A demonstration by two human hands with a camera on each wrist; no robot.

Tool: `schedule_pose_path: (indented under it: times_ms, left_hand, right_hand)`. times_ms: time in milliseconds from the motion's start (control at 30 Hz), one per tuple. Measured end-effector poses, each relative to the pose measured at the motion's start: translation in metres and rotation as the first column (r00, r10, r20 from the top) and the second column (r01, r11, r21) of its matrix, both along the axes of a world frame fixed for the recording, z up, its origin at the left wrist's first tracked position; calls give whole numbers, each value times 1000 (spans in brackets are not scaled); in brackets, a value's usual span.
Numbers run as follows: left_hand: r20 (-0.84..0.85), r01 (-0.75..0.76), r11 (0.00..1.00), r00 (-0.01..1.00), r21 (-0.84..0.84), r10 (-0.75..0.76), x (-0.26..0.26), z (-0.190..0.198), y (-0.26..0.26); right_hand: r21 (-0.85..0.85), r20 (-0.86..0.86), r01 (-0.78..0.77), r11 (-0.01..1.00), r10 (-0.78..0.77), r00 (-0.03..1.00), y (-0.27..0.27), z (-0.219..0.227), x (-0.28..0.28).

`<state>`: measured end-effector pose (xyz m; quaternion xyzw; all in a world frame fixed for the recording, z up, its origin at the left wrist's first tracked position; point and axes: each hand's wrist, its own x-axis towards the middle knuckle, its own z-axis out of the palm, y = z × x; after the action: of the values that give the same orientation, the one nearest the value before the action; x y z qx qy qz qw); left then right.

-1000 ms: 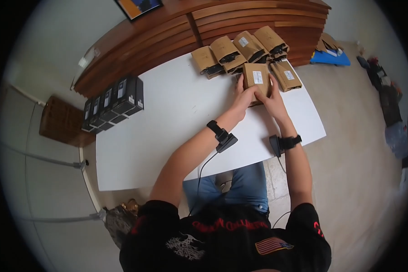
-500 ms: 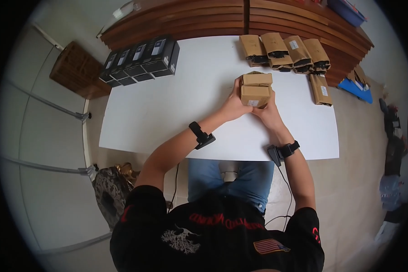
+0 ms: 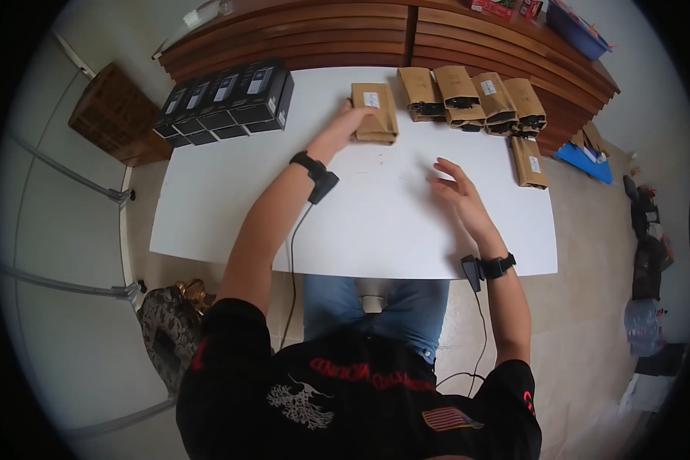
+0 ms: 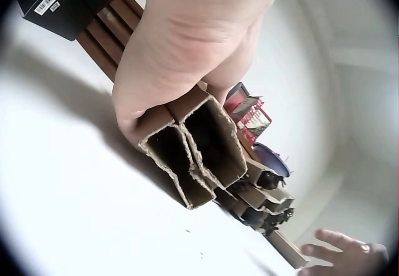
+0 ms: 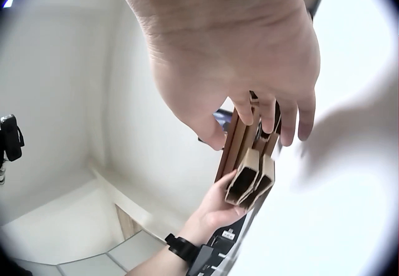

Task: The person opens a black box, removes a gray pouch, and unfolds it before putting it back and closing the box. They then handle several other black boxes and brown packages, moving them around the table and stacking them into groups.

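Observation:
My left hand (image 3: pixel 343 130) grips a pair of brown cardboard boxes (image 3: pixel 375 119) stacked together, with a white label on top, at the back middle of the table. In the left wrist view, the two boxes (image 4: pixel 194 106) show open ends with torn edges and dark insides. Thumb and fingers clasp the pair from its two sides. My right hand (image 3: pixel 464 198) is held over the table, apart from the boxes, its fingers spread and loosely bent with nothing in them.
Several brown cardboard boxes (image 3: pixel 456 84) with black contents at their ends stand at the back right. One labelled box (image 3: pixel 529 162) lies nearer the right edge. Black boxes (image 3: pixel 238 96) are stacked at the back left. Behind the white table (image 3: pixel 345 230) is a wooden cabinet (image 3: pixel 299 42).
Both hands held the boxes together earlier. The left hand has carried the pair left and toward the table's back, and the right hand has let go and drawn back.

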<state>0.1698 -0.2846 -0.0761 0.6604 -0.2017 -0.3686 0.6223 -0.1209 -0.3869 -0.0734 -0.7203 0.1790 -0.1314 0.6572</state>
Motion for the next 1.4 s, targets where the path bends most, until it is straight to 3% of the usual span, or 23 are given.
schedule_pose_path:
  times_ms: [100,167,267,333,400,433,500,533,600,700,767,800,867,900,967,1000,1033,1067,1133,1200,1300,1367,1400]
  left_hand:
    - [-65,-2,999,998,42,5,37,-12,-21]
    - [-65,-4,997,998,-72,-1,56,-25,-37]
    - [-53,-95,988,995,-120,89,54,-30,-56]
    - [-27,-100,987,995,-129,97,52,-40,-72]
    - [6,-101,986,995,-134,103,51,-52,-83]
    - [47,-137,982,988,-132,144,51,-56,-87]
    - [91,-156,979,982,-132,168,50,-55,-94]
    - [12,-139,979,990,-150,142,47,-49,-91]
    - [-61,-115,979,992,-170,106,34,-29,-83]
    - [-33,-215,974,977,-75,213,23,-10,-71]
    - [174,-370,927,911,-51,374,45,-35,-71]
    - [176,-363,931,914,-48,366,46,-35,-67]
    - [432,-475,872,766,-119,476,45,-36,-59]
    - [431,-476,871,765,-122,478,39,-30,-55]
    - [608,-398,875,633,-276,479,19,-15,-41]
    - [603,-406,873,634,-271,483,6,-14,-36]
    - [575,-297,895,689,-332,442,-7,-13,-34]
    - [550,-187,899,736,-397,395,-23,-13,-33]
    - [247,38,871,964,-490,97,-67,-18,-33]
    - [248,195,887,964,-419,-94,-128,-8,-29]
    - [184,282,917,954,-284,-237,-164,-16,-25]
    - [430,415,895,847,-167,-312,-159,-29,-25]
    - [437,408,898,847,-166,-303,-151,-37,-23]
  right_hand:
    - [-43,52,154,987,-152,987,-31,4,-34]
    - [3,131,300,954,-297,946,-54,2,-58]
    - [-73,197,548,833,-526,827,-92,1,-88]
    - [-136,275,620,773,-572,773,-133,-14,-106]
    - [-589,298,727,353,-741,601,-165,-21,-115]
    - [-585,298,733,346,-749,592,-183,-32,-114]
    - [-653,195,659,373,-758,622,-212,-53,-110]
    - [-651,197,666,365,-766,612,-211,-51,-108]
    - [-498,-168,559,663,-706,688,-208,-47,-99]
    - [-466,-170,561,684,-691,702,-214,-48,-96]
    - [-464,-207,551,693,-690,694,-207,-43,-102]
    - [-469,-213,543,697,-686,696,-207,-42,-105]
    - [-477,-212,538,695,-685,697,-205,-39,-112]
    - [-409,-162,574,710,-675,720,-197,-39,-119]
    - [-344,-117,591,729,-658,744,-176,-28,-126]
    - [-166,-163,612,774,-633,757,-156,-11,-127]
    - [19,-204,618,786,-603,772,-138,-3,-125]
    - [16,-206,612,791,-596,776,-124,-6,-122]
    - [361,19,519,775,-563,826,-101,-16,-109]
    - [385,217,405,829,-508,834,-67,-24,-78]
    - [220,182,266,939,-308,934,-23,-30,-33]
    - [161,176,224,961,-251,952,-10,-31,-17]
    - [154,195,199,968,-227,954,-8,-33,-11]
